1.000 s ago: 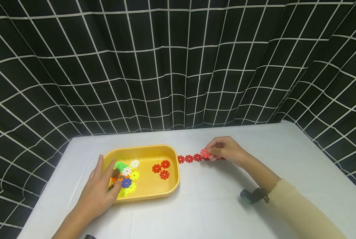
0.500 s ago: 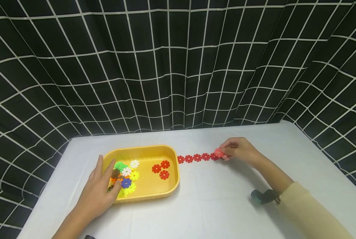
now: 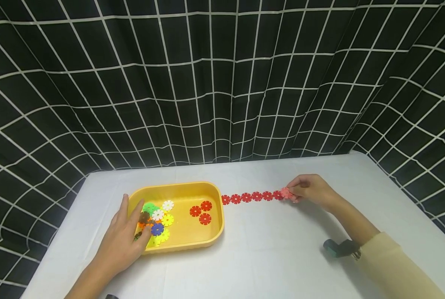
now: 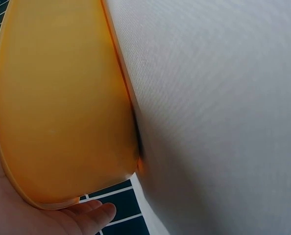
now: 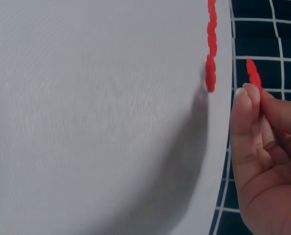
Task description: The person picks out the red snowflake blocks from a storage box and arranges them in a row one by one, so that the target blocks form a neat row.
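Shifted: our right hand [image 3: 314,191], pinching at least one notched red plastic disc [image 3: 286,193]
Row [image 3: 257,196]: six
Yellow tray [image 3: 185,238]: three red [image 3: 205,219]
Left hand [image 3: 123,238]: fingers spread

The yellow tray [image 3: 187,234] is smooth, glossy plastic

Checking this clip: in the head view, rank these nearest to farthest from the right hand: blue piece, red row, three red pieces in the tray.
From the right hand:
1. Red row: just left of the hand, outside the tray.
2. Three red pieces: inside the tray's right part.
3. Blue piece: in the tray's left part.
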The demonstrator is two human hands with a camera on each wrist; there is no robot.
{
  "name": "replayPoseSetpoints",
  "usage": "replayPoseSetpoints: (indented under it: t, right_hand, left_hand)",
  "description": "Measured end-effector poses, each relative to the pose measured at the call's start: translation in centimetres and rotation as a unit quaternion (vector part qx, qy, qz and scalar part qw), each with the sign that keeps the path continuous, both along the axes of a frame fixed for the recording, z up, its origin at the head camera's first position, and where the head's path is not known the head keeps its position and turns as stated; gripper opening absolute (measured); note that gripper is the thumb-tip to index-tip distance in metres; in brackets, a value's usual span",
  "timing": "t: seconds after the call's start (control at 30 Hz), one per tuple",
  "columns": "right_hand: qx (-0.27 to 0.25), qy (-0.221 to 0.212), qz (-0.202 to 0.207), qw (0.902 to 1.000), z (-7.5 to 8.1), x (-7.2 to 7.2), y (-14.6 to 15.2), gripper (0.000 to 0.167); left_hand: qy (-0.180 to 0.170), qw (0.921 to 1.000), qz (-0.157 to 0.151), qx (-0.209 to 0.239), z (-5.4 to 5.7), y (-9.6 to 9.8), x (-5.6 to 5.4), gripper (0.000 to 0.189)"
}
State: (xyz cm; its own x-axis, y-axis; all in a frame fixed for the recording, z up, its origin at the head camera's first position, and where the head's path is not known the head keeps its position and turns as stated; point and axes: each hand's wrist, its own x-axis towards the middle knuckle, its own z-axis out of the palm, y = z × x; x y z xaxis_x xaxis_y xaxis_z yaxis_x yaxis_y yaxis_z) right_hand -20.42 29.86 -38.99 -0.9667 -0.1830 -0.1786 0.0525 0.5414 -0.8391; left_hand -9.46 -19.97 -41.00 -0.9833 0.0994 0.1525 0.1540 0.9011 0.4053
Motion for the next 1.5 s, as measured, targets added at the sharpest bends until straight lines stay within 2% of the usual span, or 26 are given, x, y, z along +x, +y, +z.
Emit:
replayPoseSetpoints:
  t: [0.2, 0.4, 0.6, 0.87, 1.1, 1.27, 1.4, 1.5]
  right_hand:
    - [0.045, 0.010, -0.007, 0.9989, -0.1, 0.0, 0.7, 0.019]
    - [0.090, -0.002, -0.026, 0.9956, -0.4, -0.2, 0.9, 0.017]
    - [0.088, -0.013, -0.025, 0.9958, -0.8, -0.4, 0.9, 0.019]
    - [0.092, 0.004, -0.006, 0.9958, -0.8, -0.2, 0.7, 0.019]
    - [0.138, 0.052, 0.009, 0.9891, -0.5, 0.1, -0.5, 0.014]
    - [0.152, 0.078, 0.017, 0.9852, -0.3, 0.3, -2.6, 0.011]
    - [0.150, 0.125, 0.054, 0.9793, 0.2, 0.5, -5.3, 0.009]
    - [0.140, 0.168, 0.095, 0.9710, 0.9, 0.8, -7.8, 0.009]
  left_hand:
    - [0.000, 1.0000, 0.005, -0.003, 0.0, 0.0, -0.1, 0.072]
    - [-0.003, 1.0000, 0.004, -0.002, 0.0, 0.0, 0.0, 0.073]
    - [-0.009, 0.9999, 0.008, -0.004, 0.0, 0.1, 0.0, 0.072]
    - [-0.011, 0.9999, 0.009, -0.005, 0.1, 0.2, 0.0, 0.073]
    - [-0.011, 0.9999, 0.009, -0.005, 0.1, 0.2, 0.0, 0.073]
    - [-0.009, 0.9999, 0.008, -0.005, 0.0, 0.1, 0.0, 0.073]
    - [-0.007, 0.9999, 0.005, -0.005, 0.0, 0.0, 0.0, 0.074]
    - [-0.010, 0.9999, 0.005, -0.005, 0.0, 0.0, -0.1, 0.074]
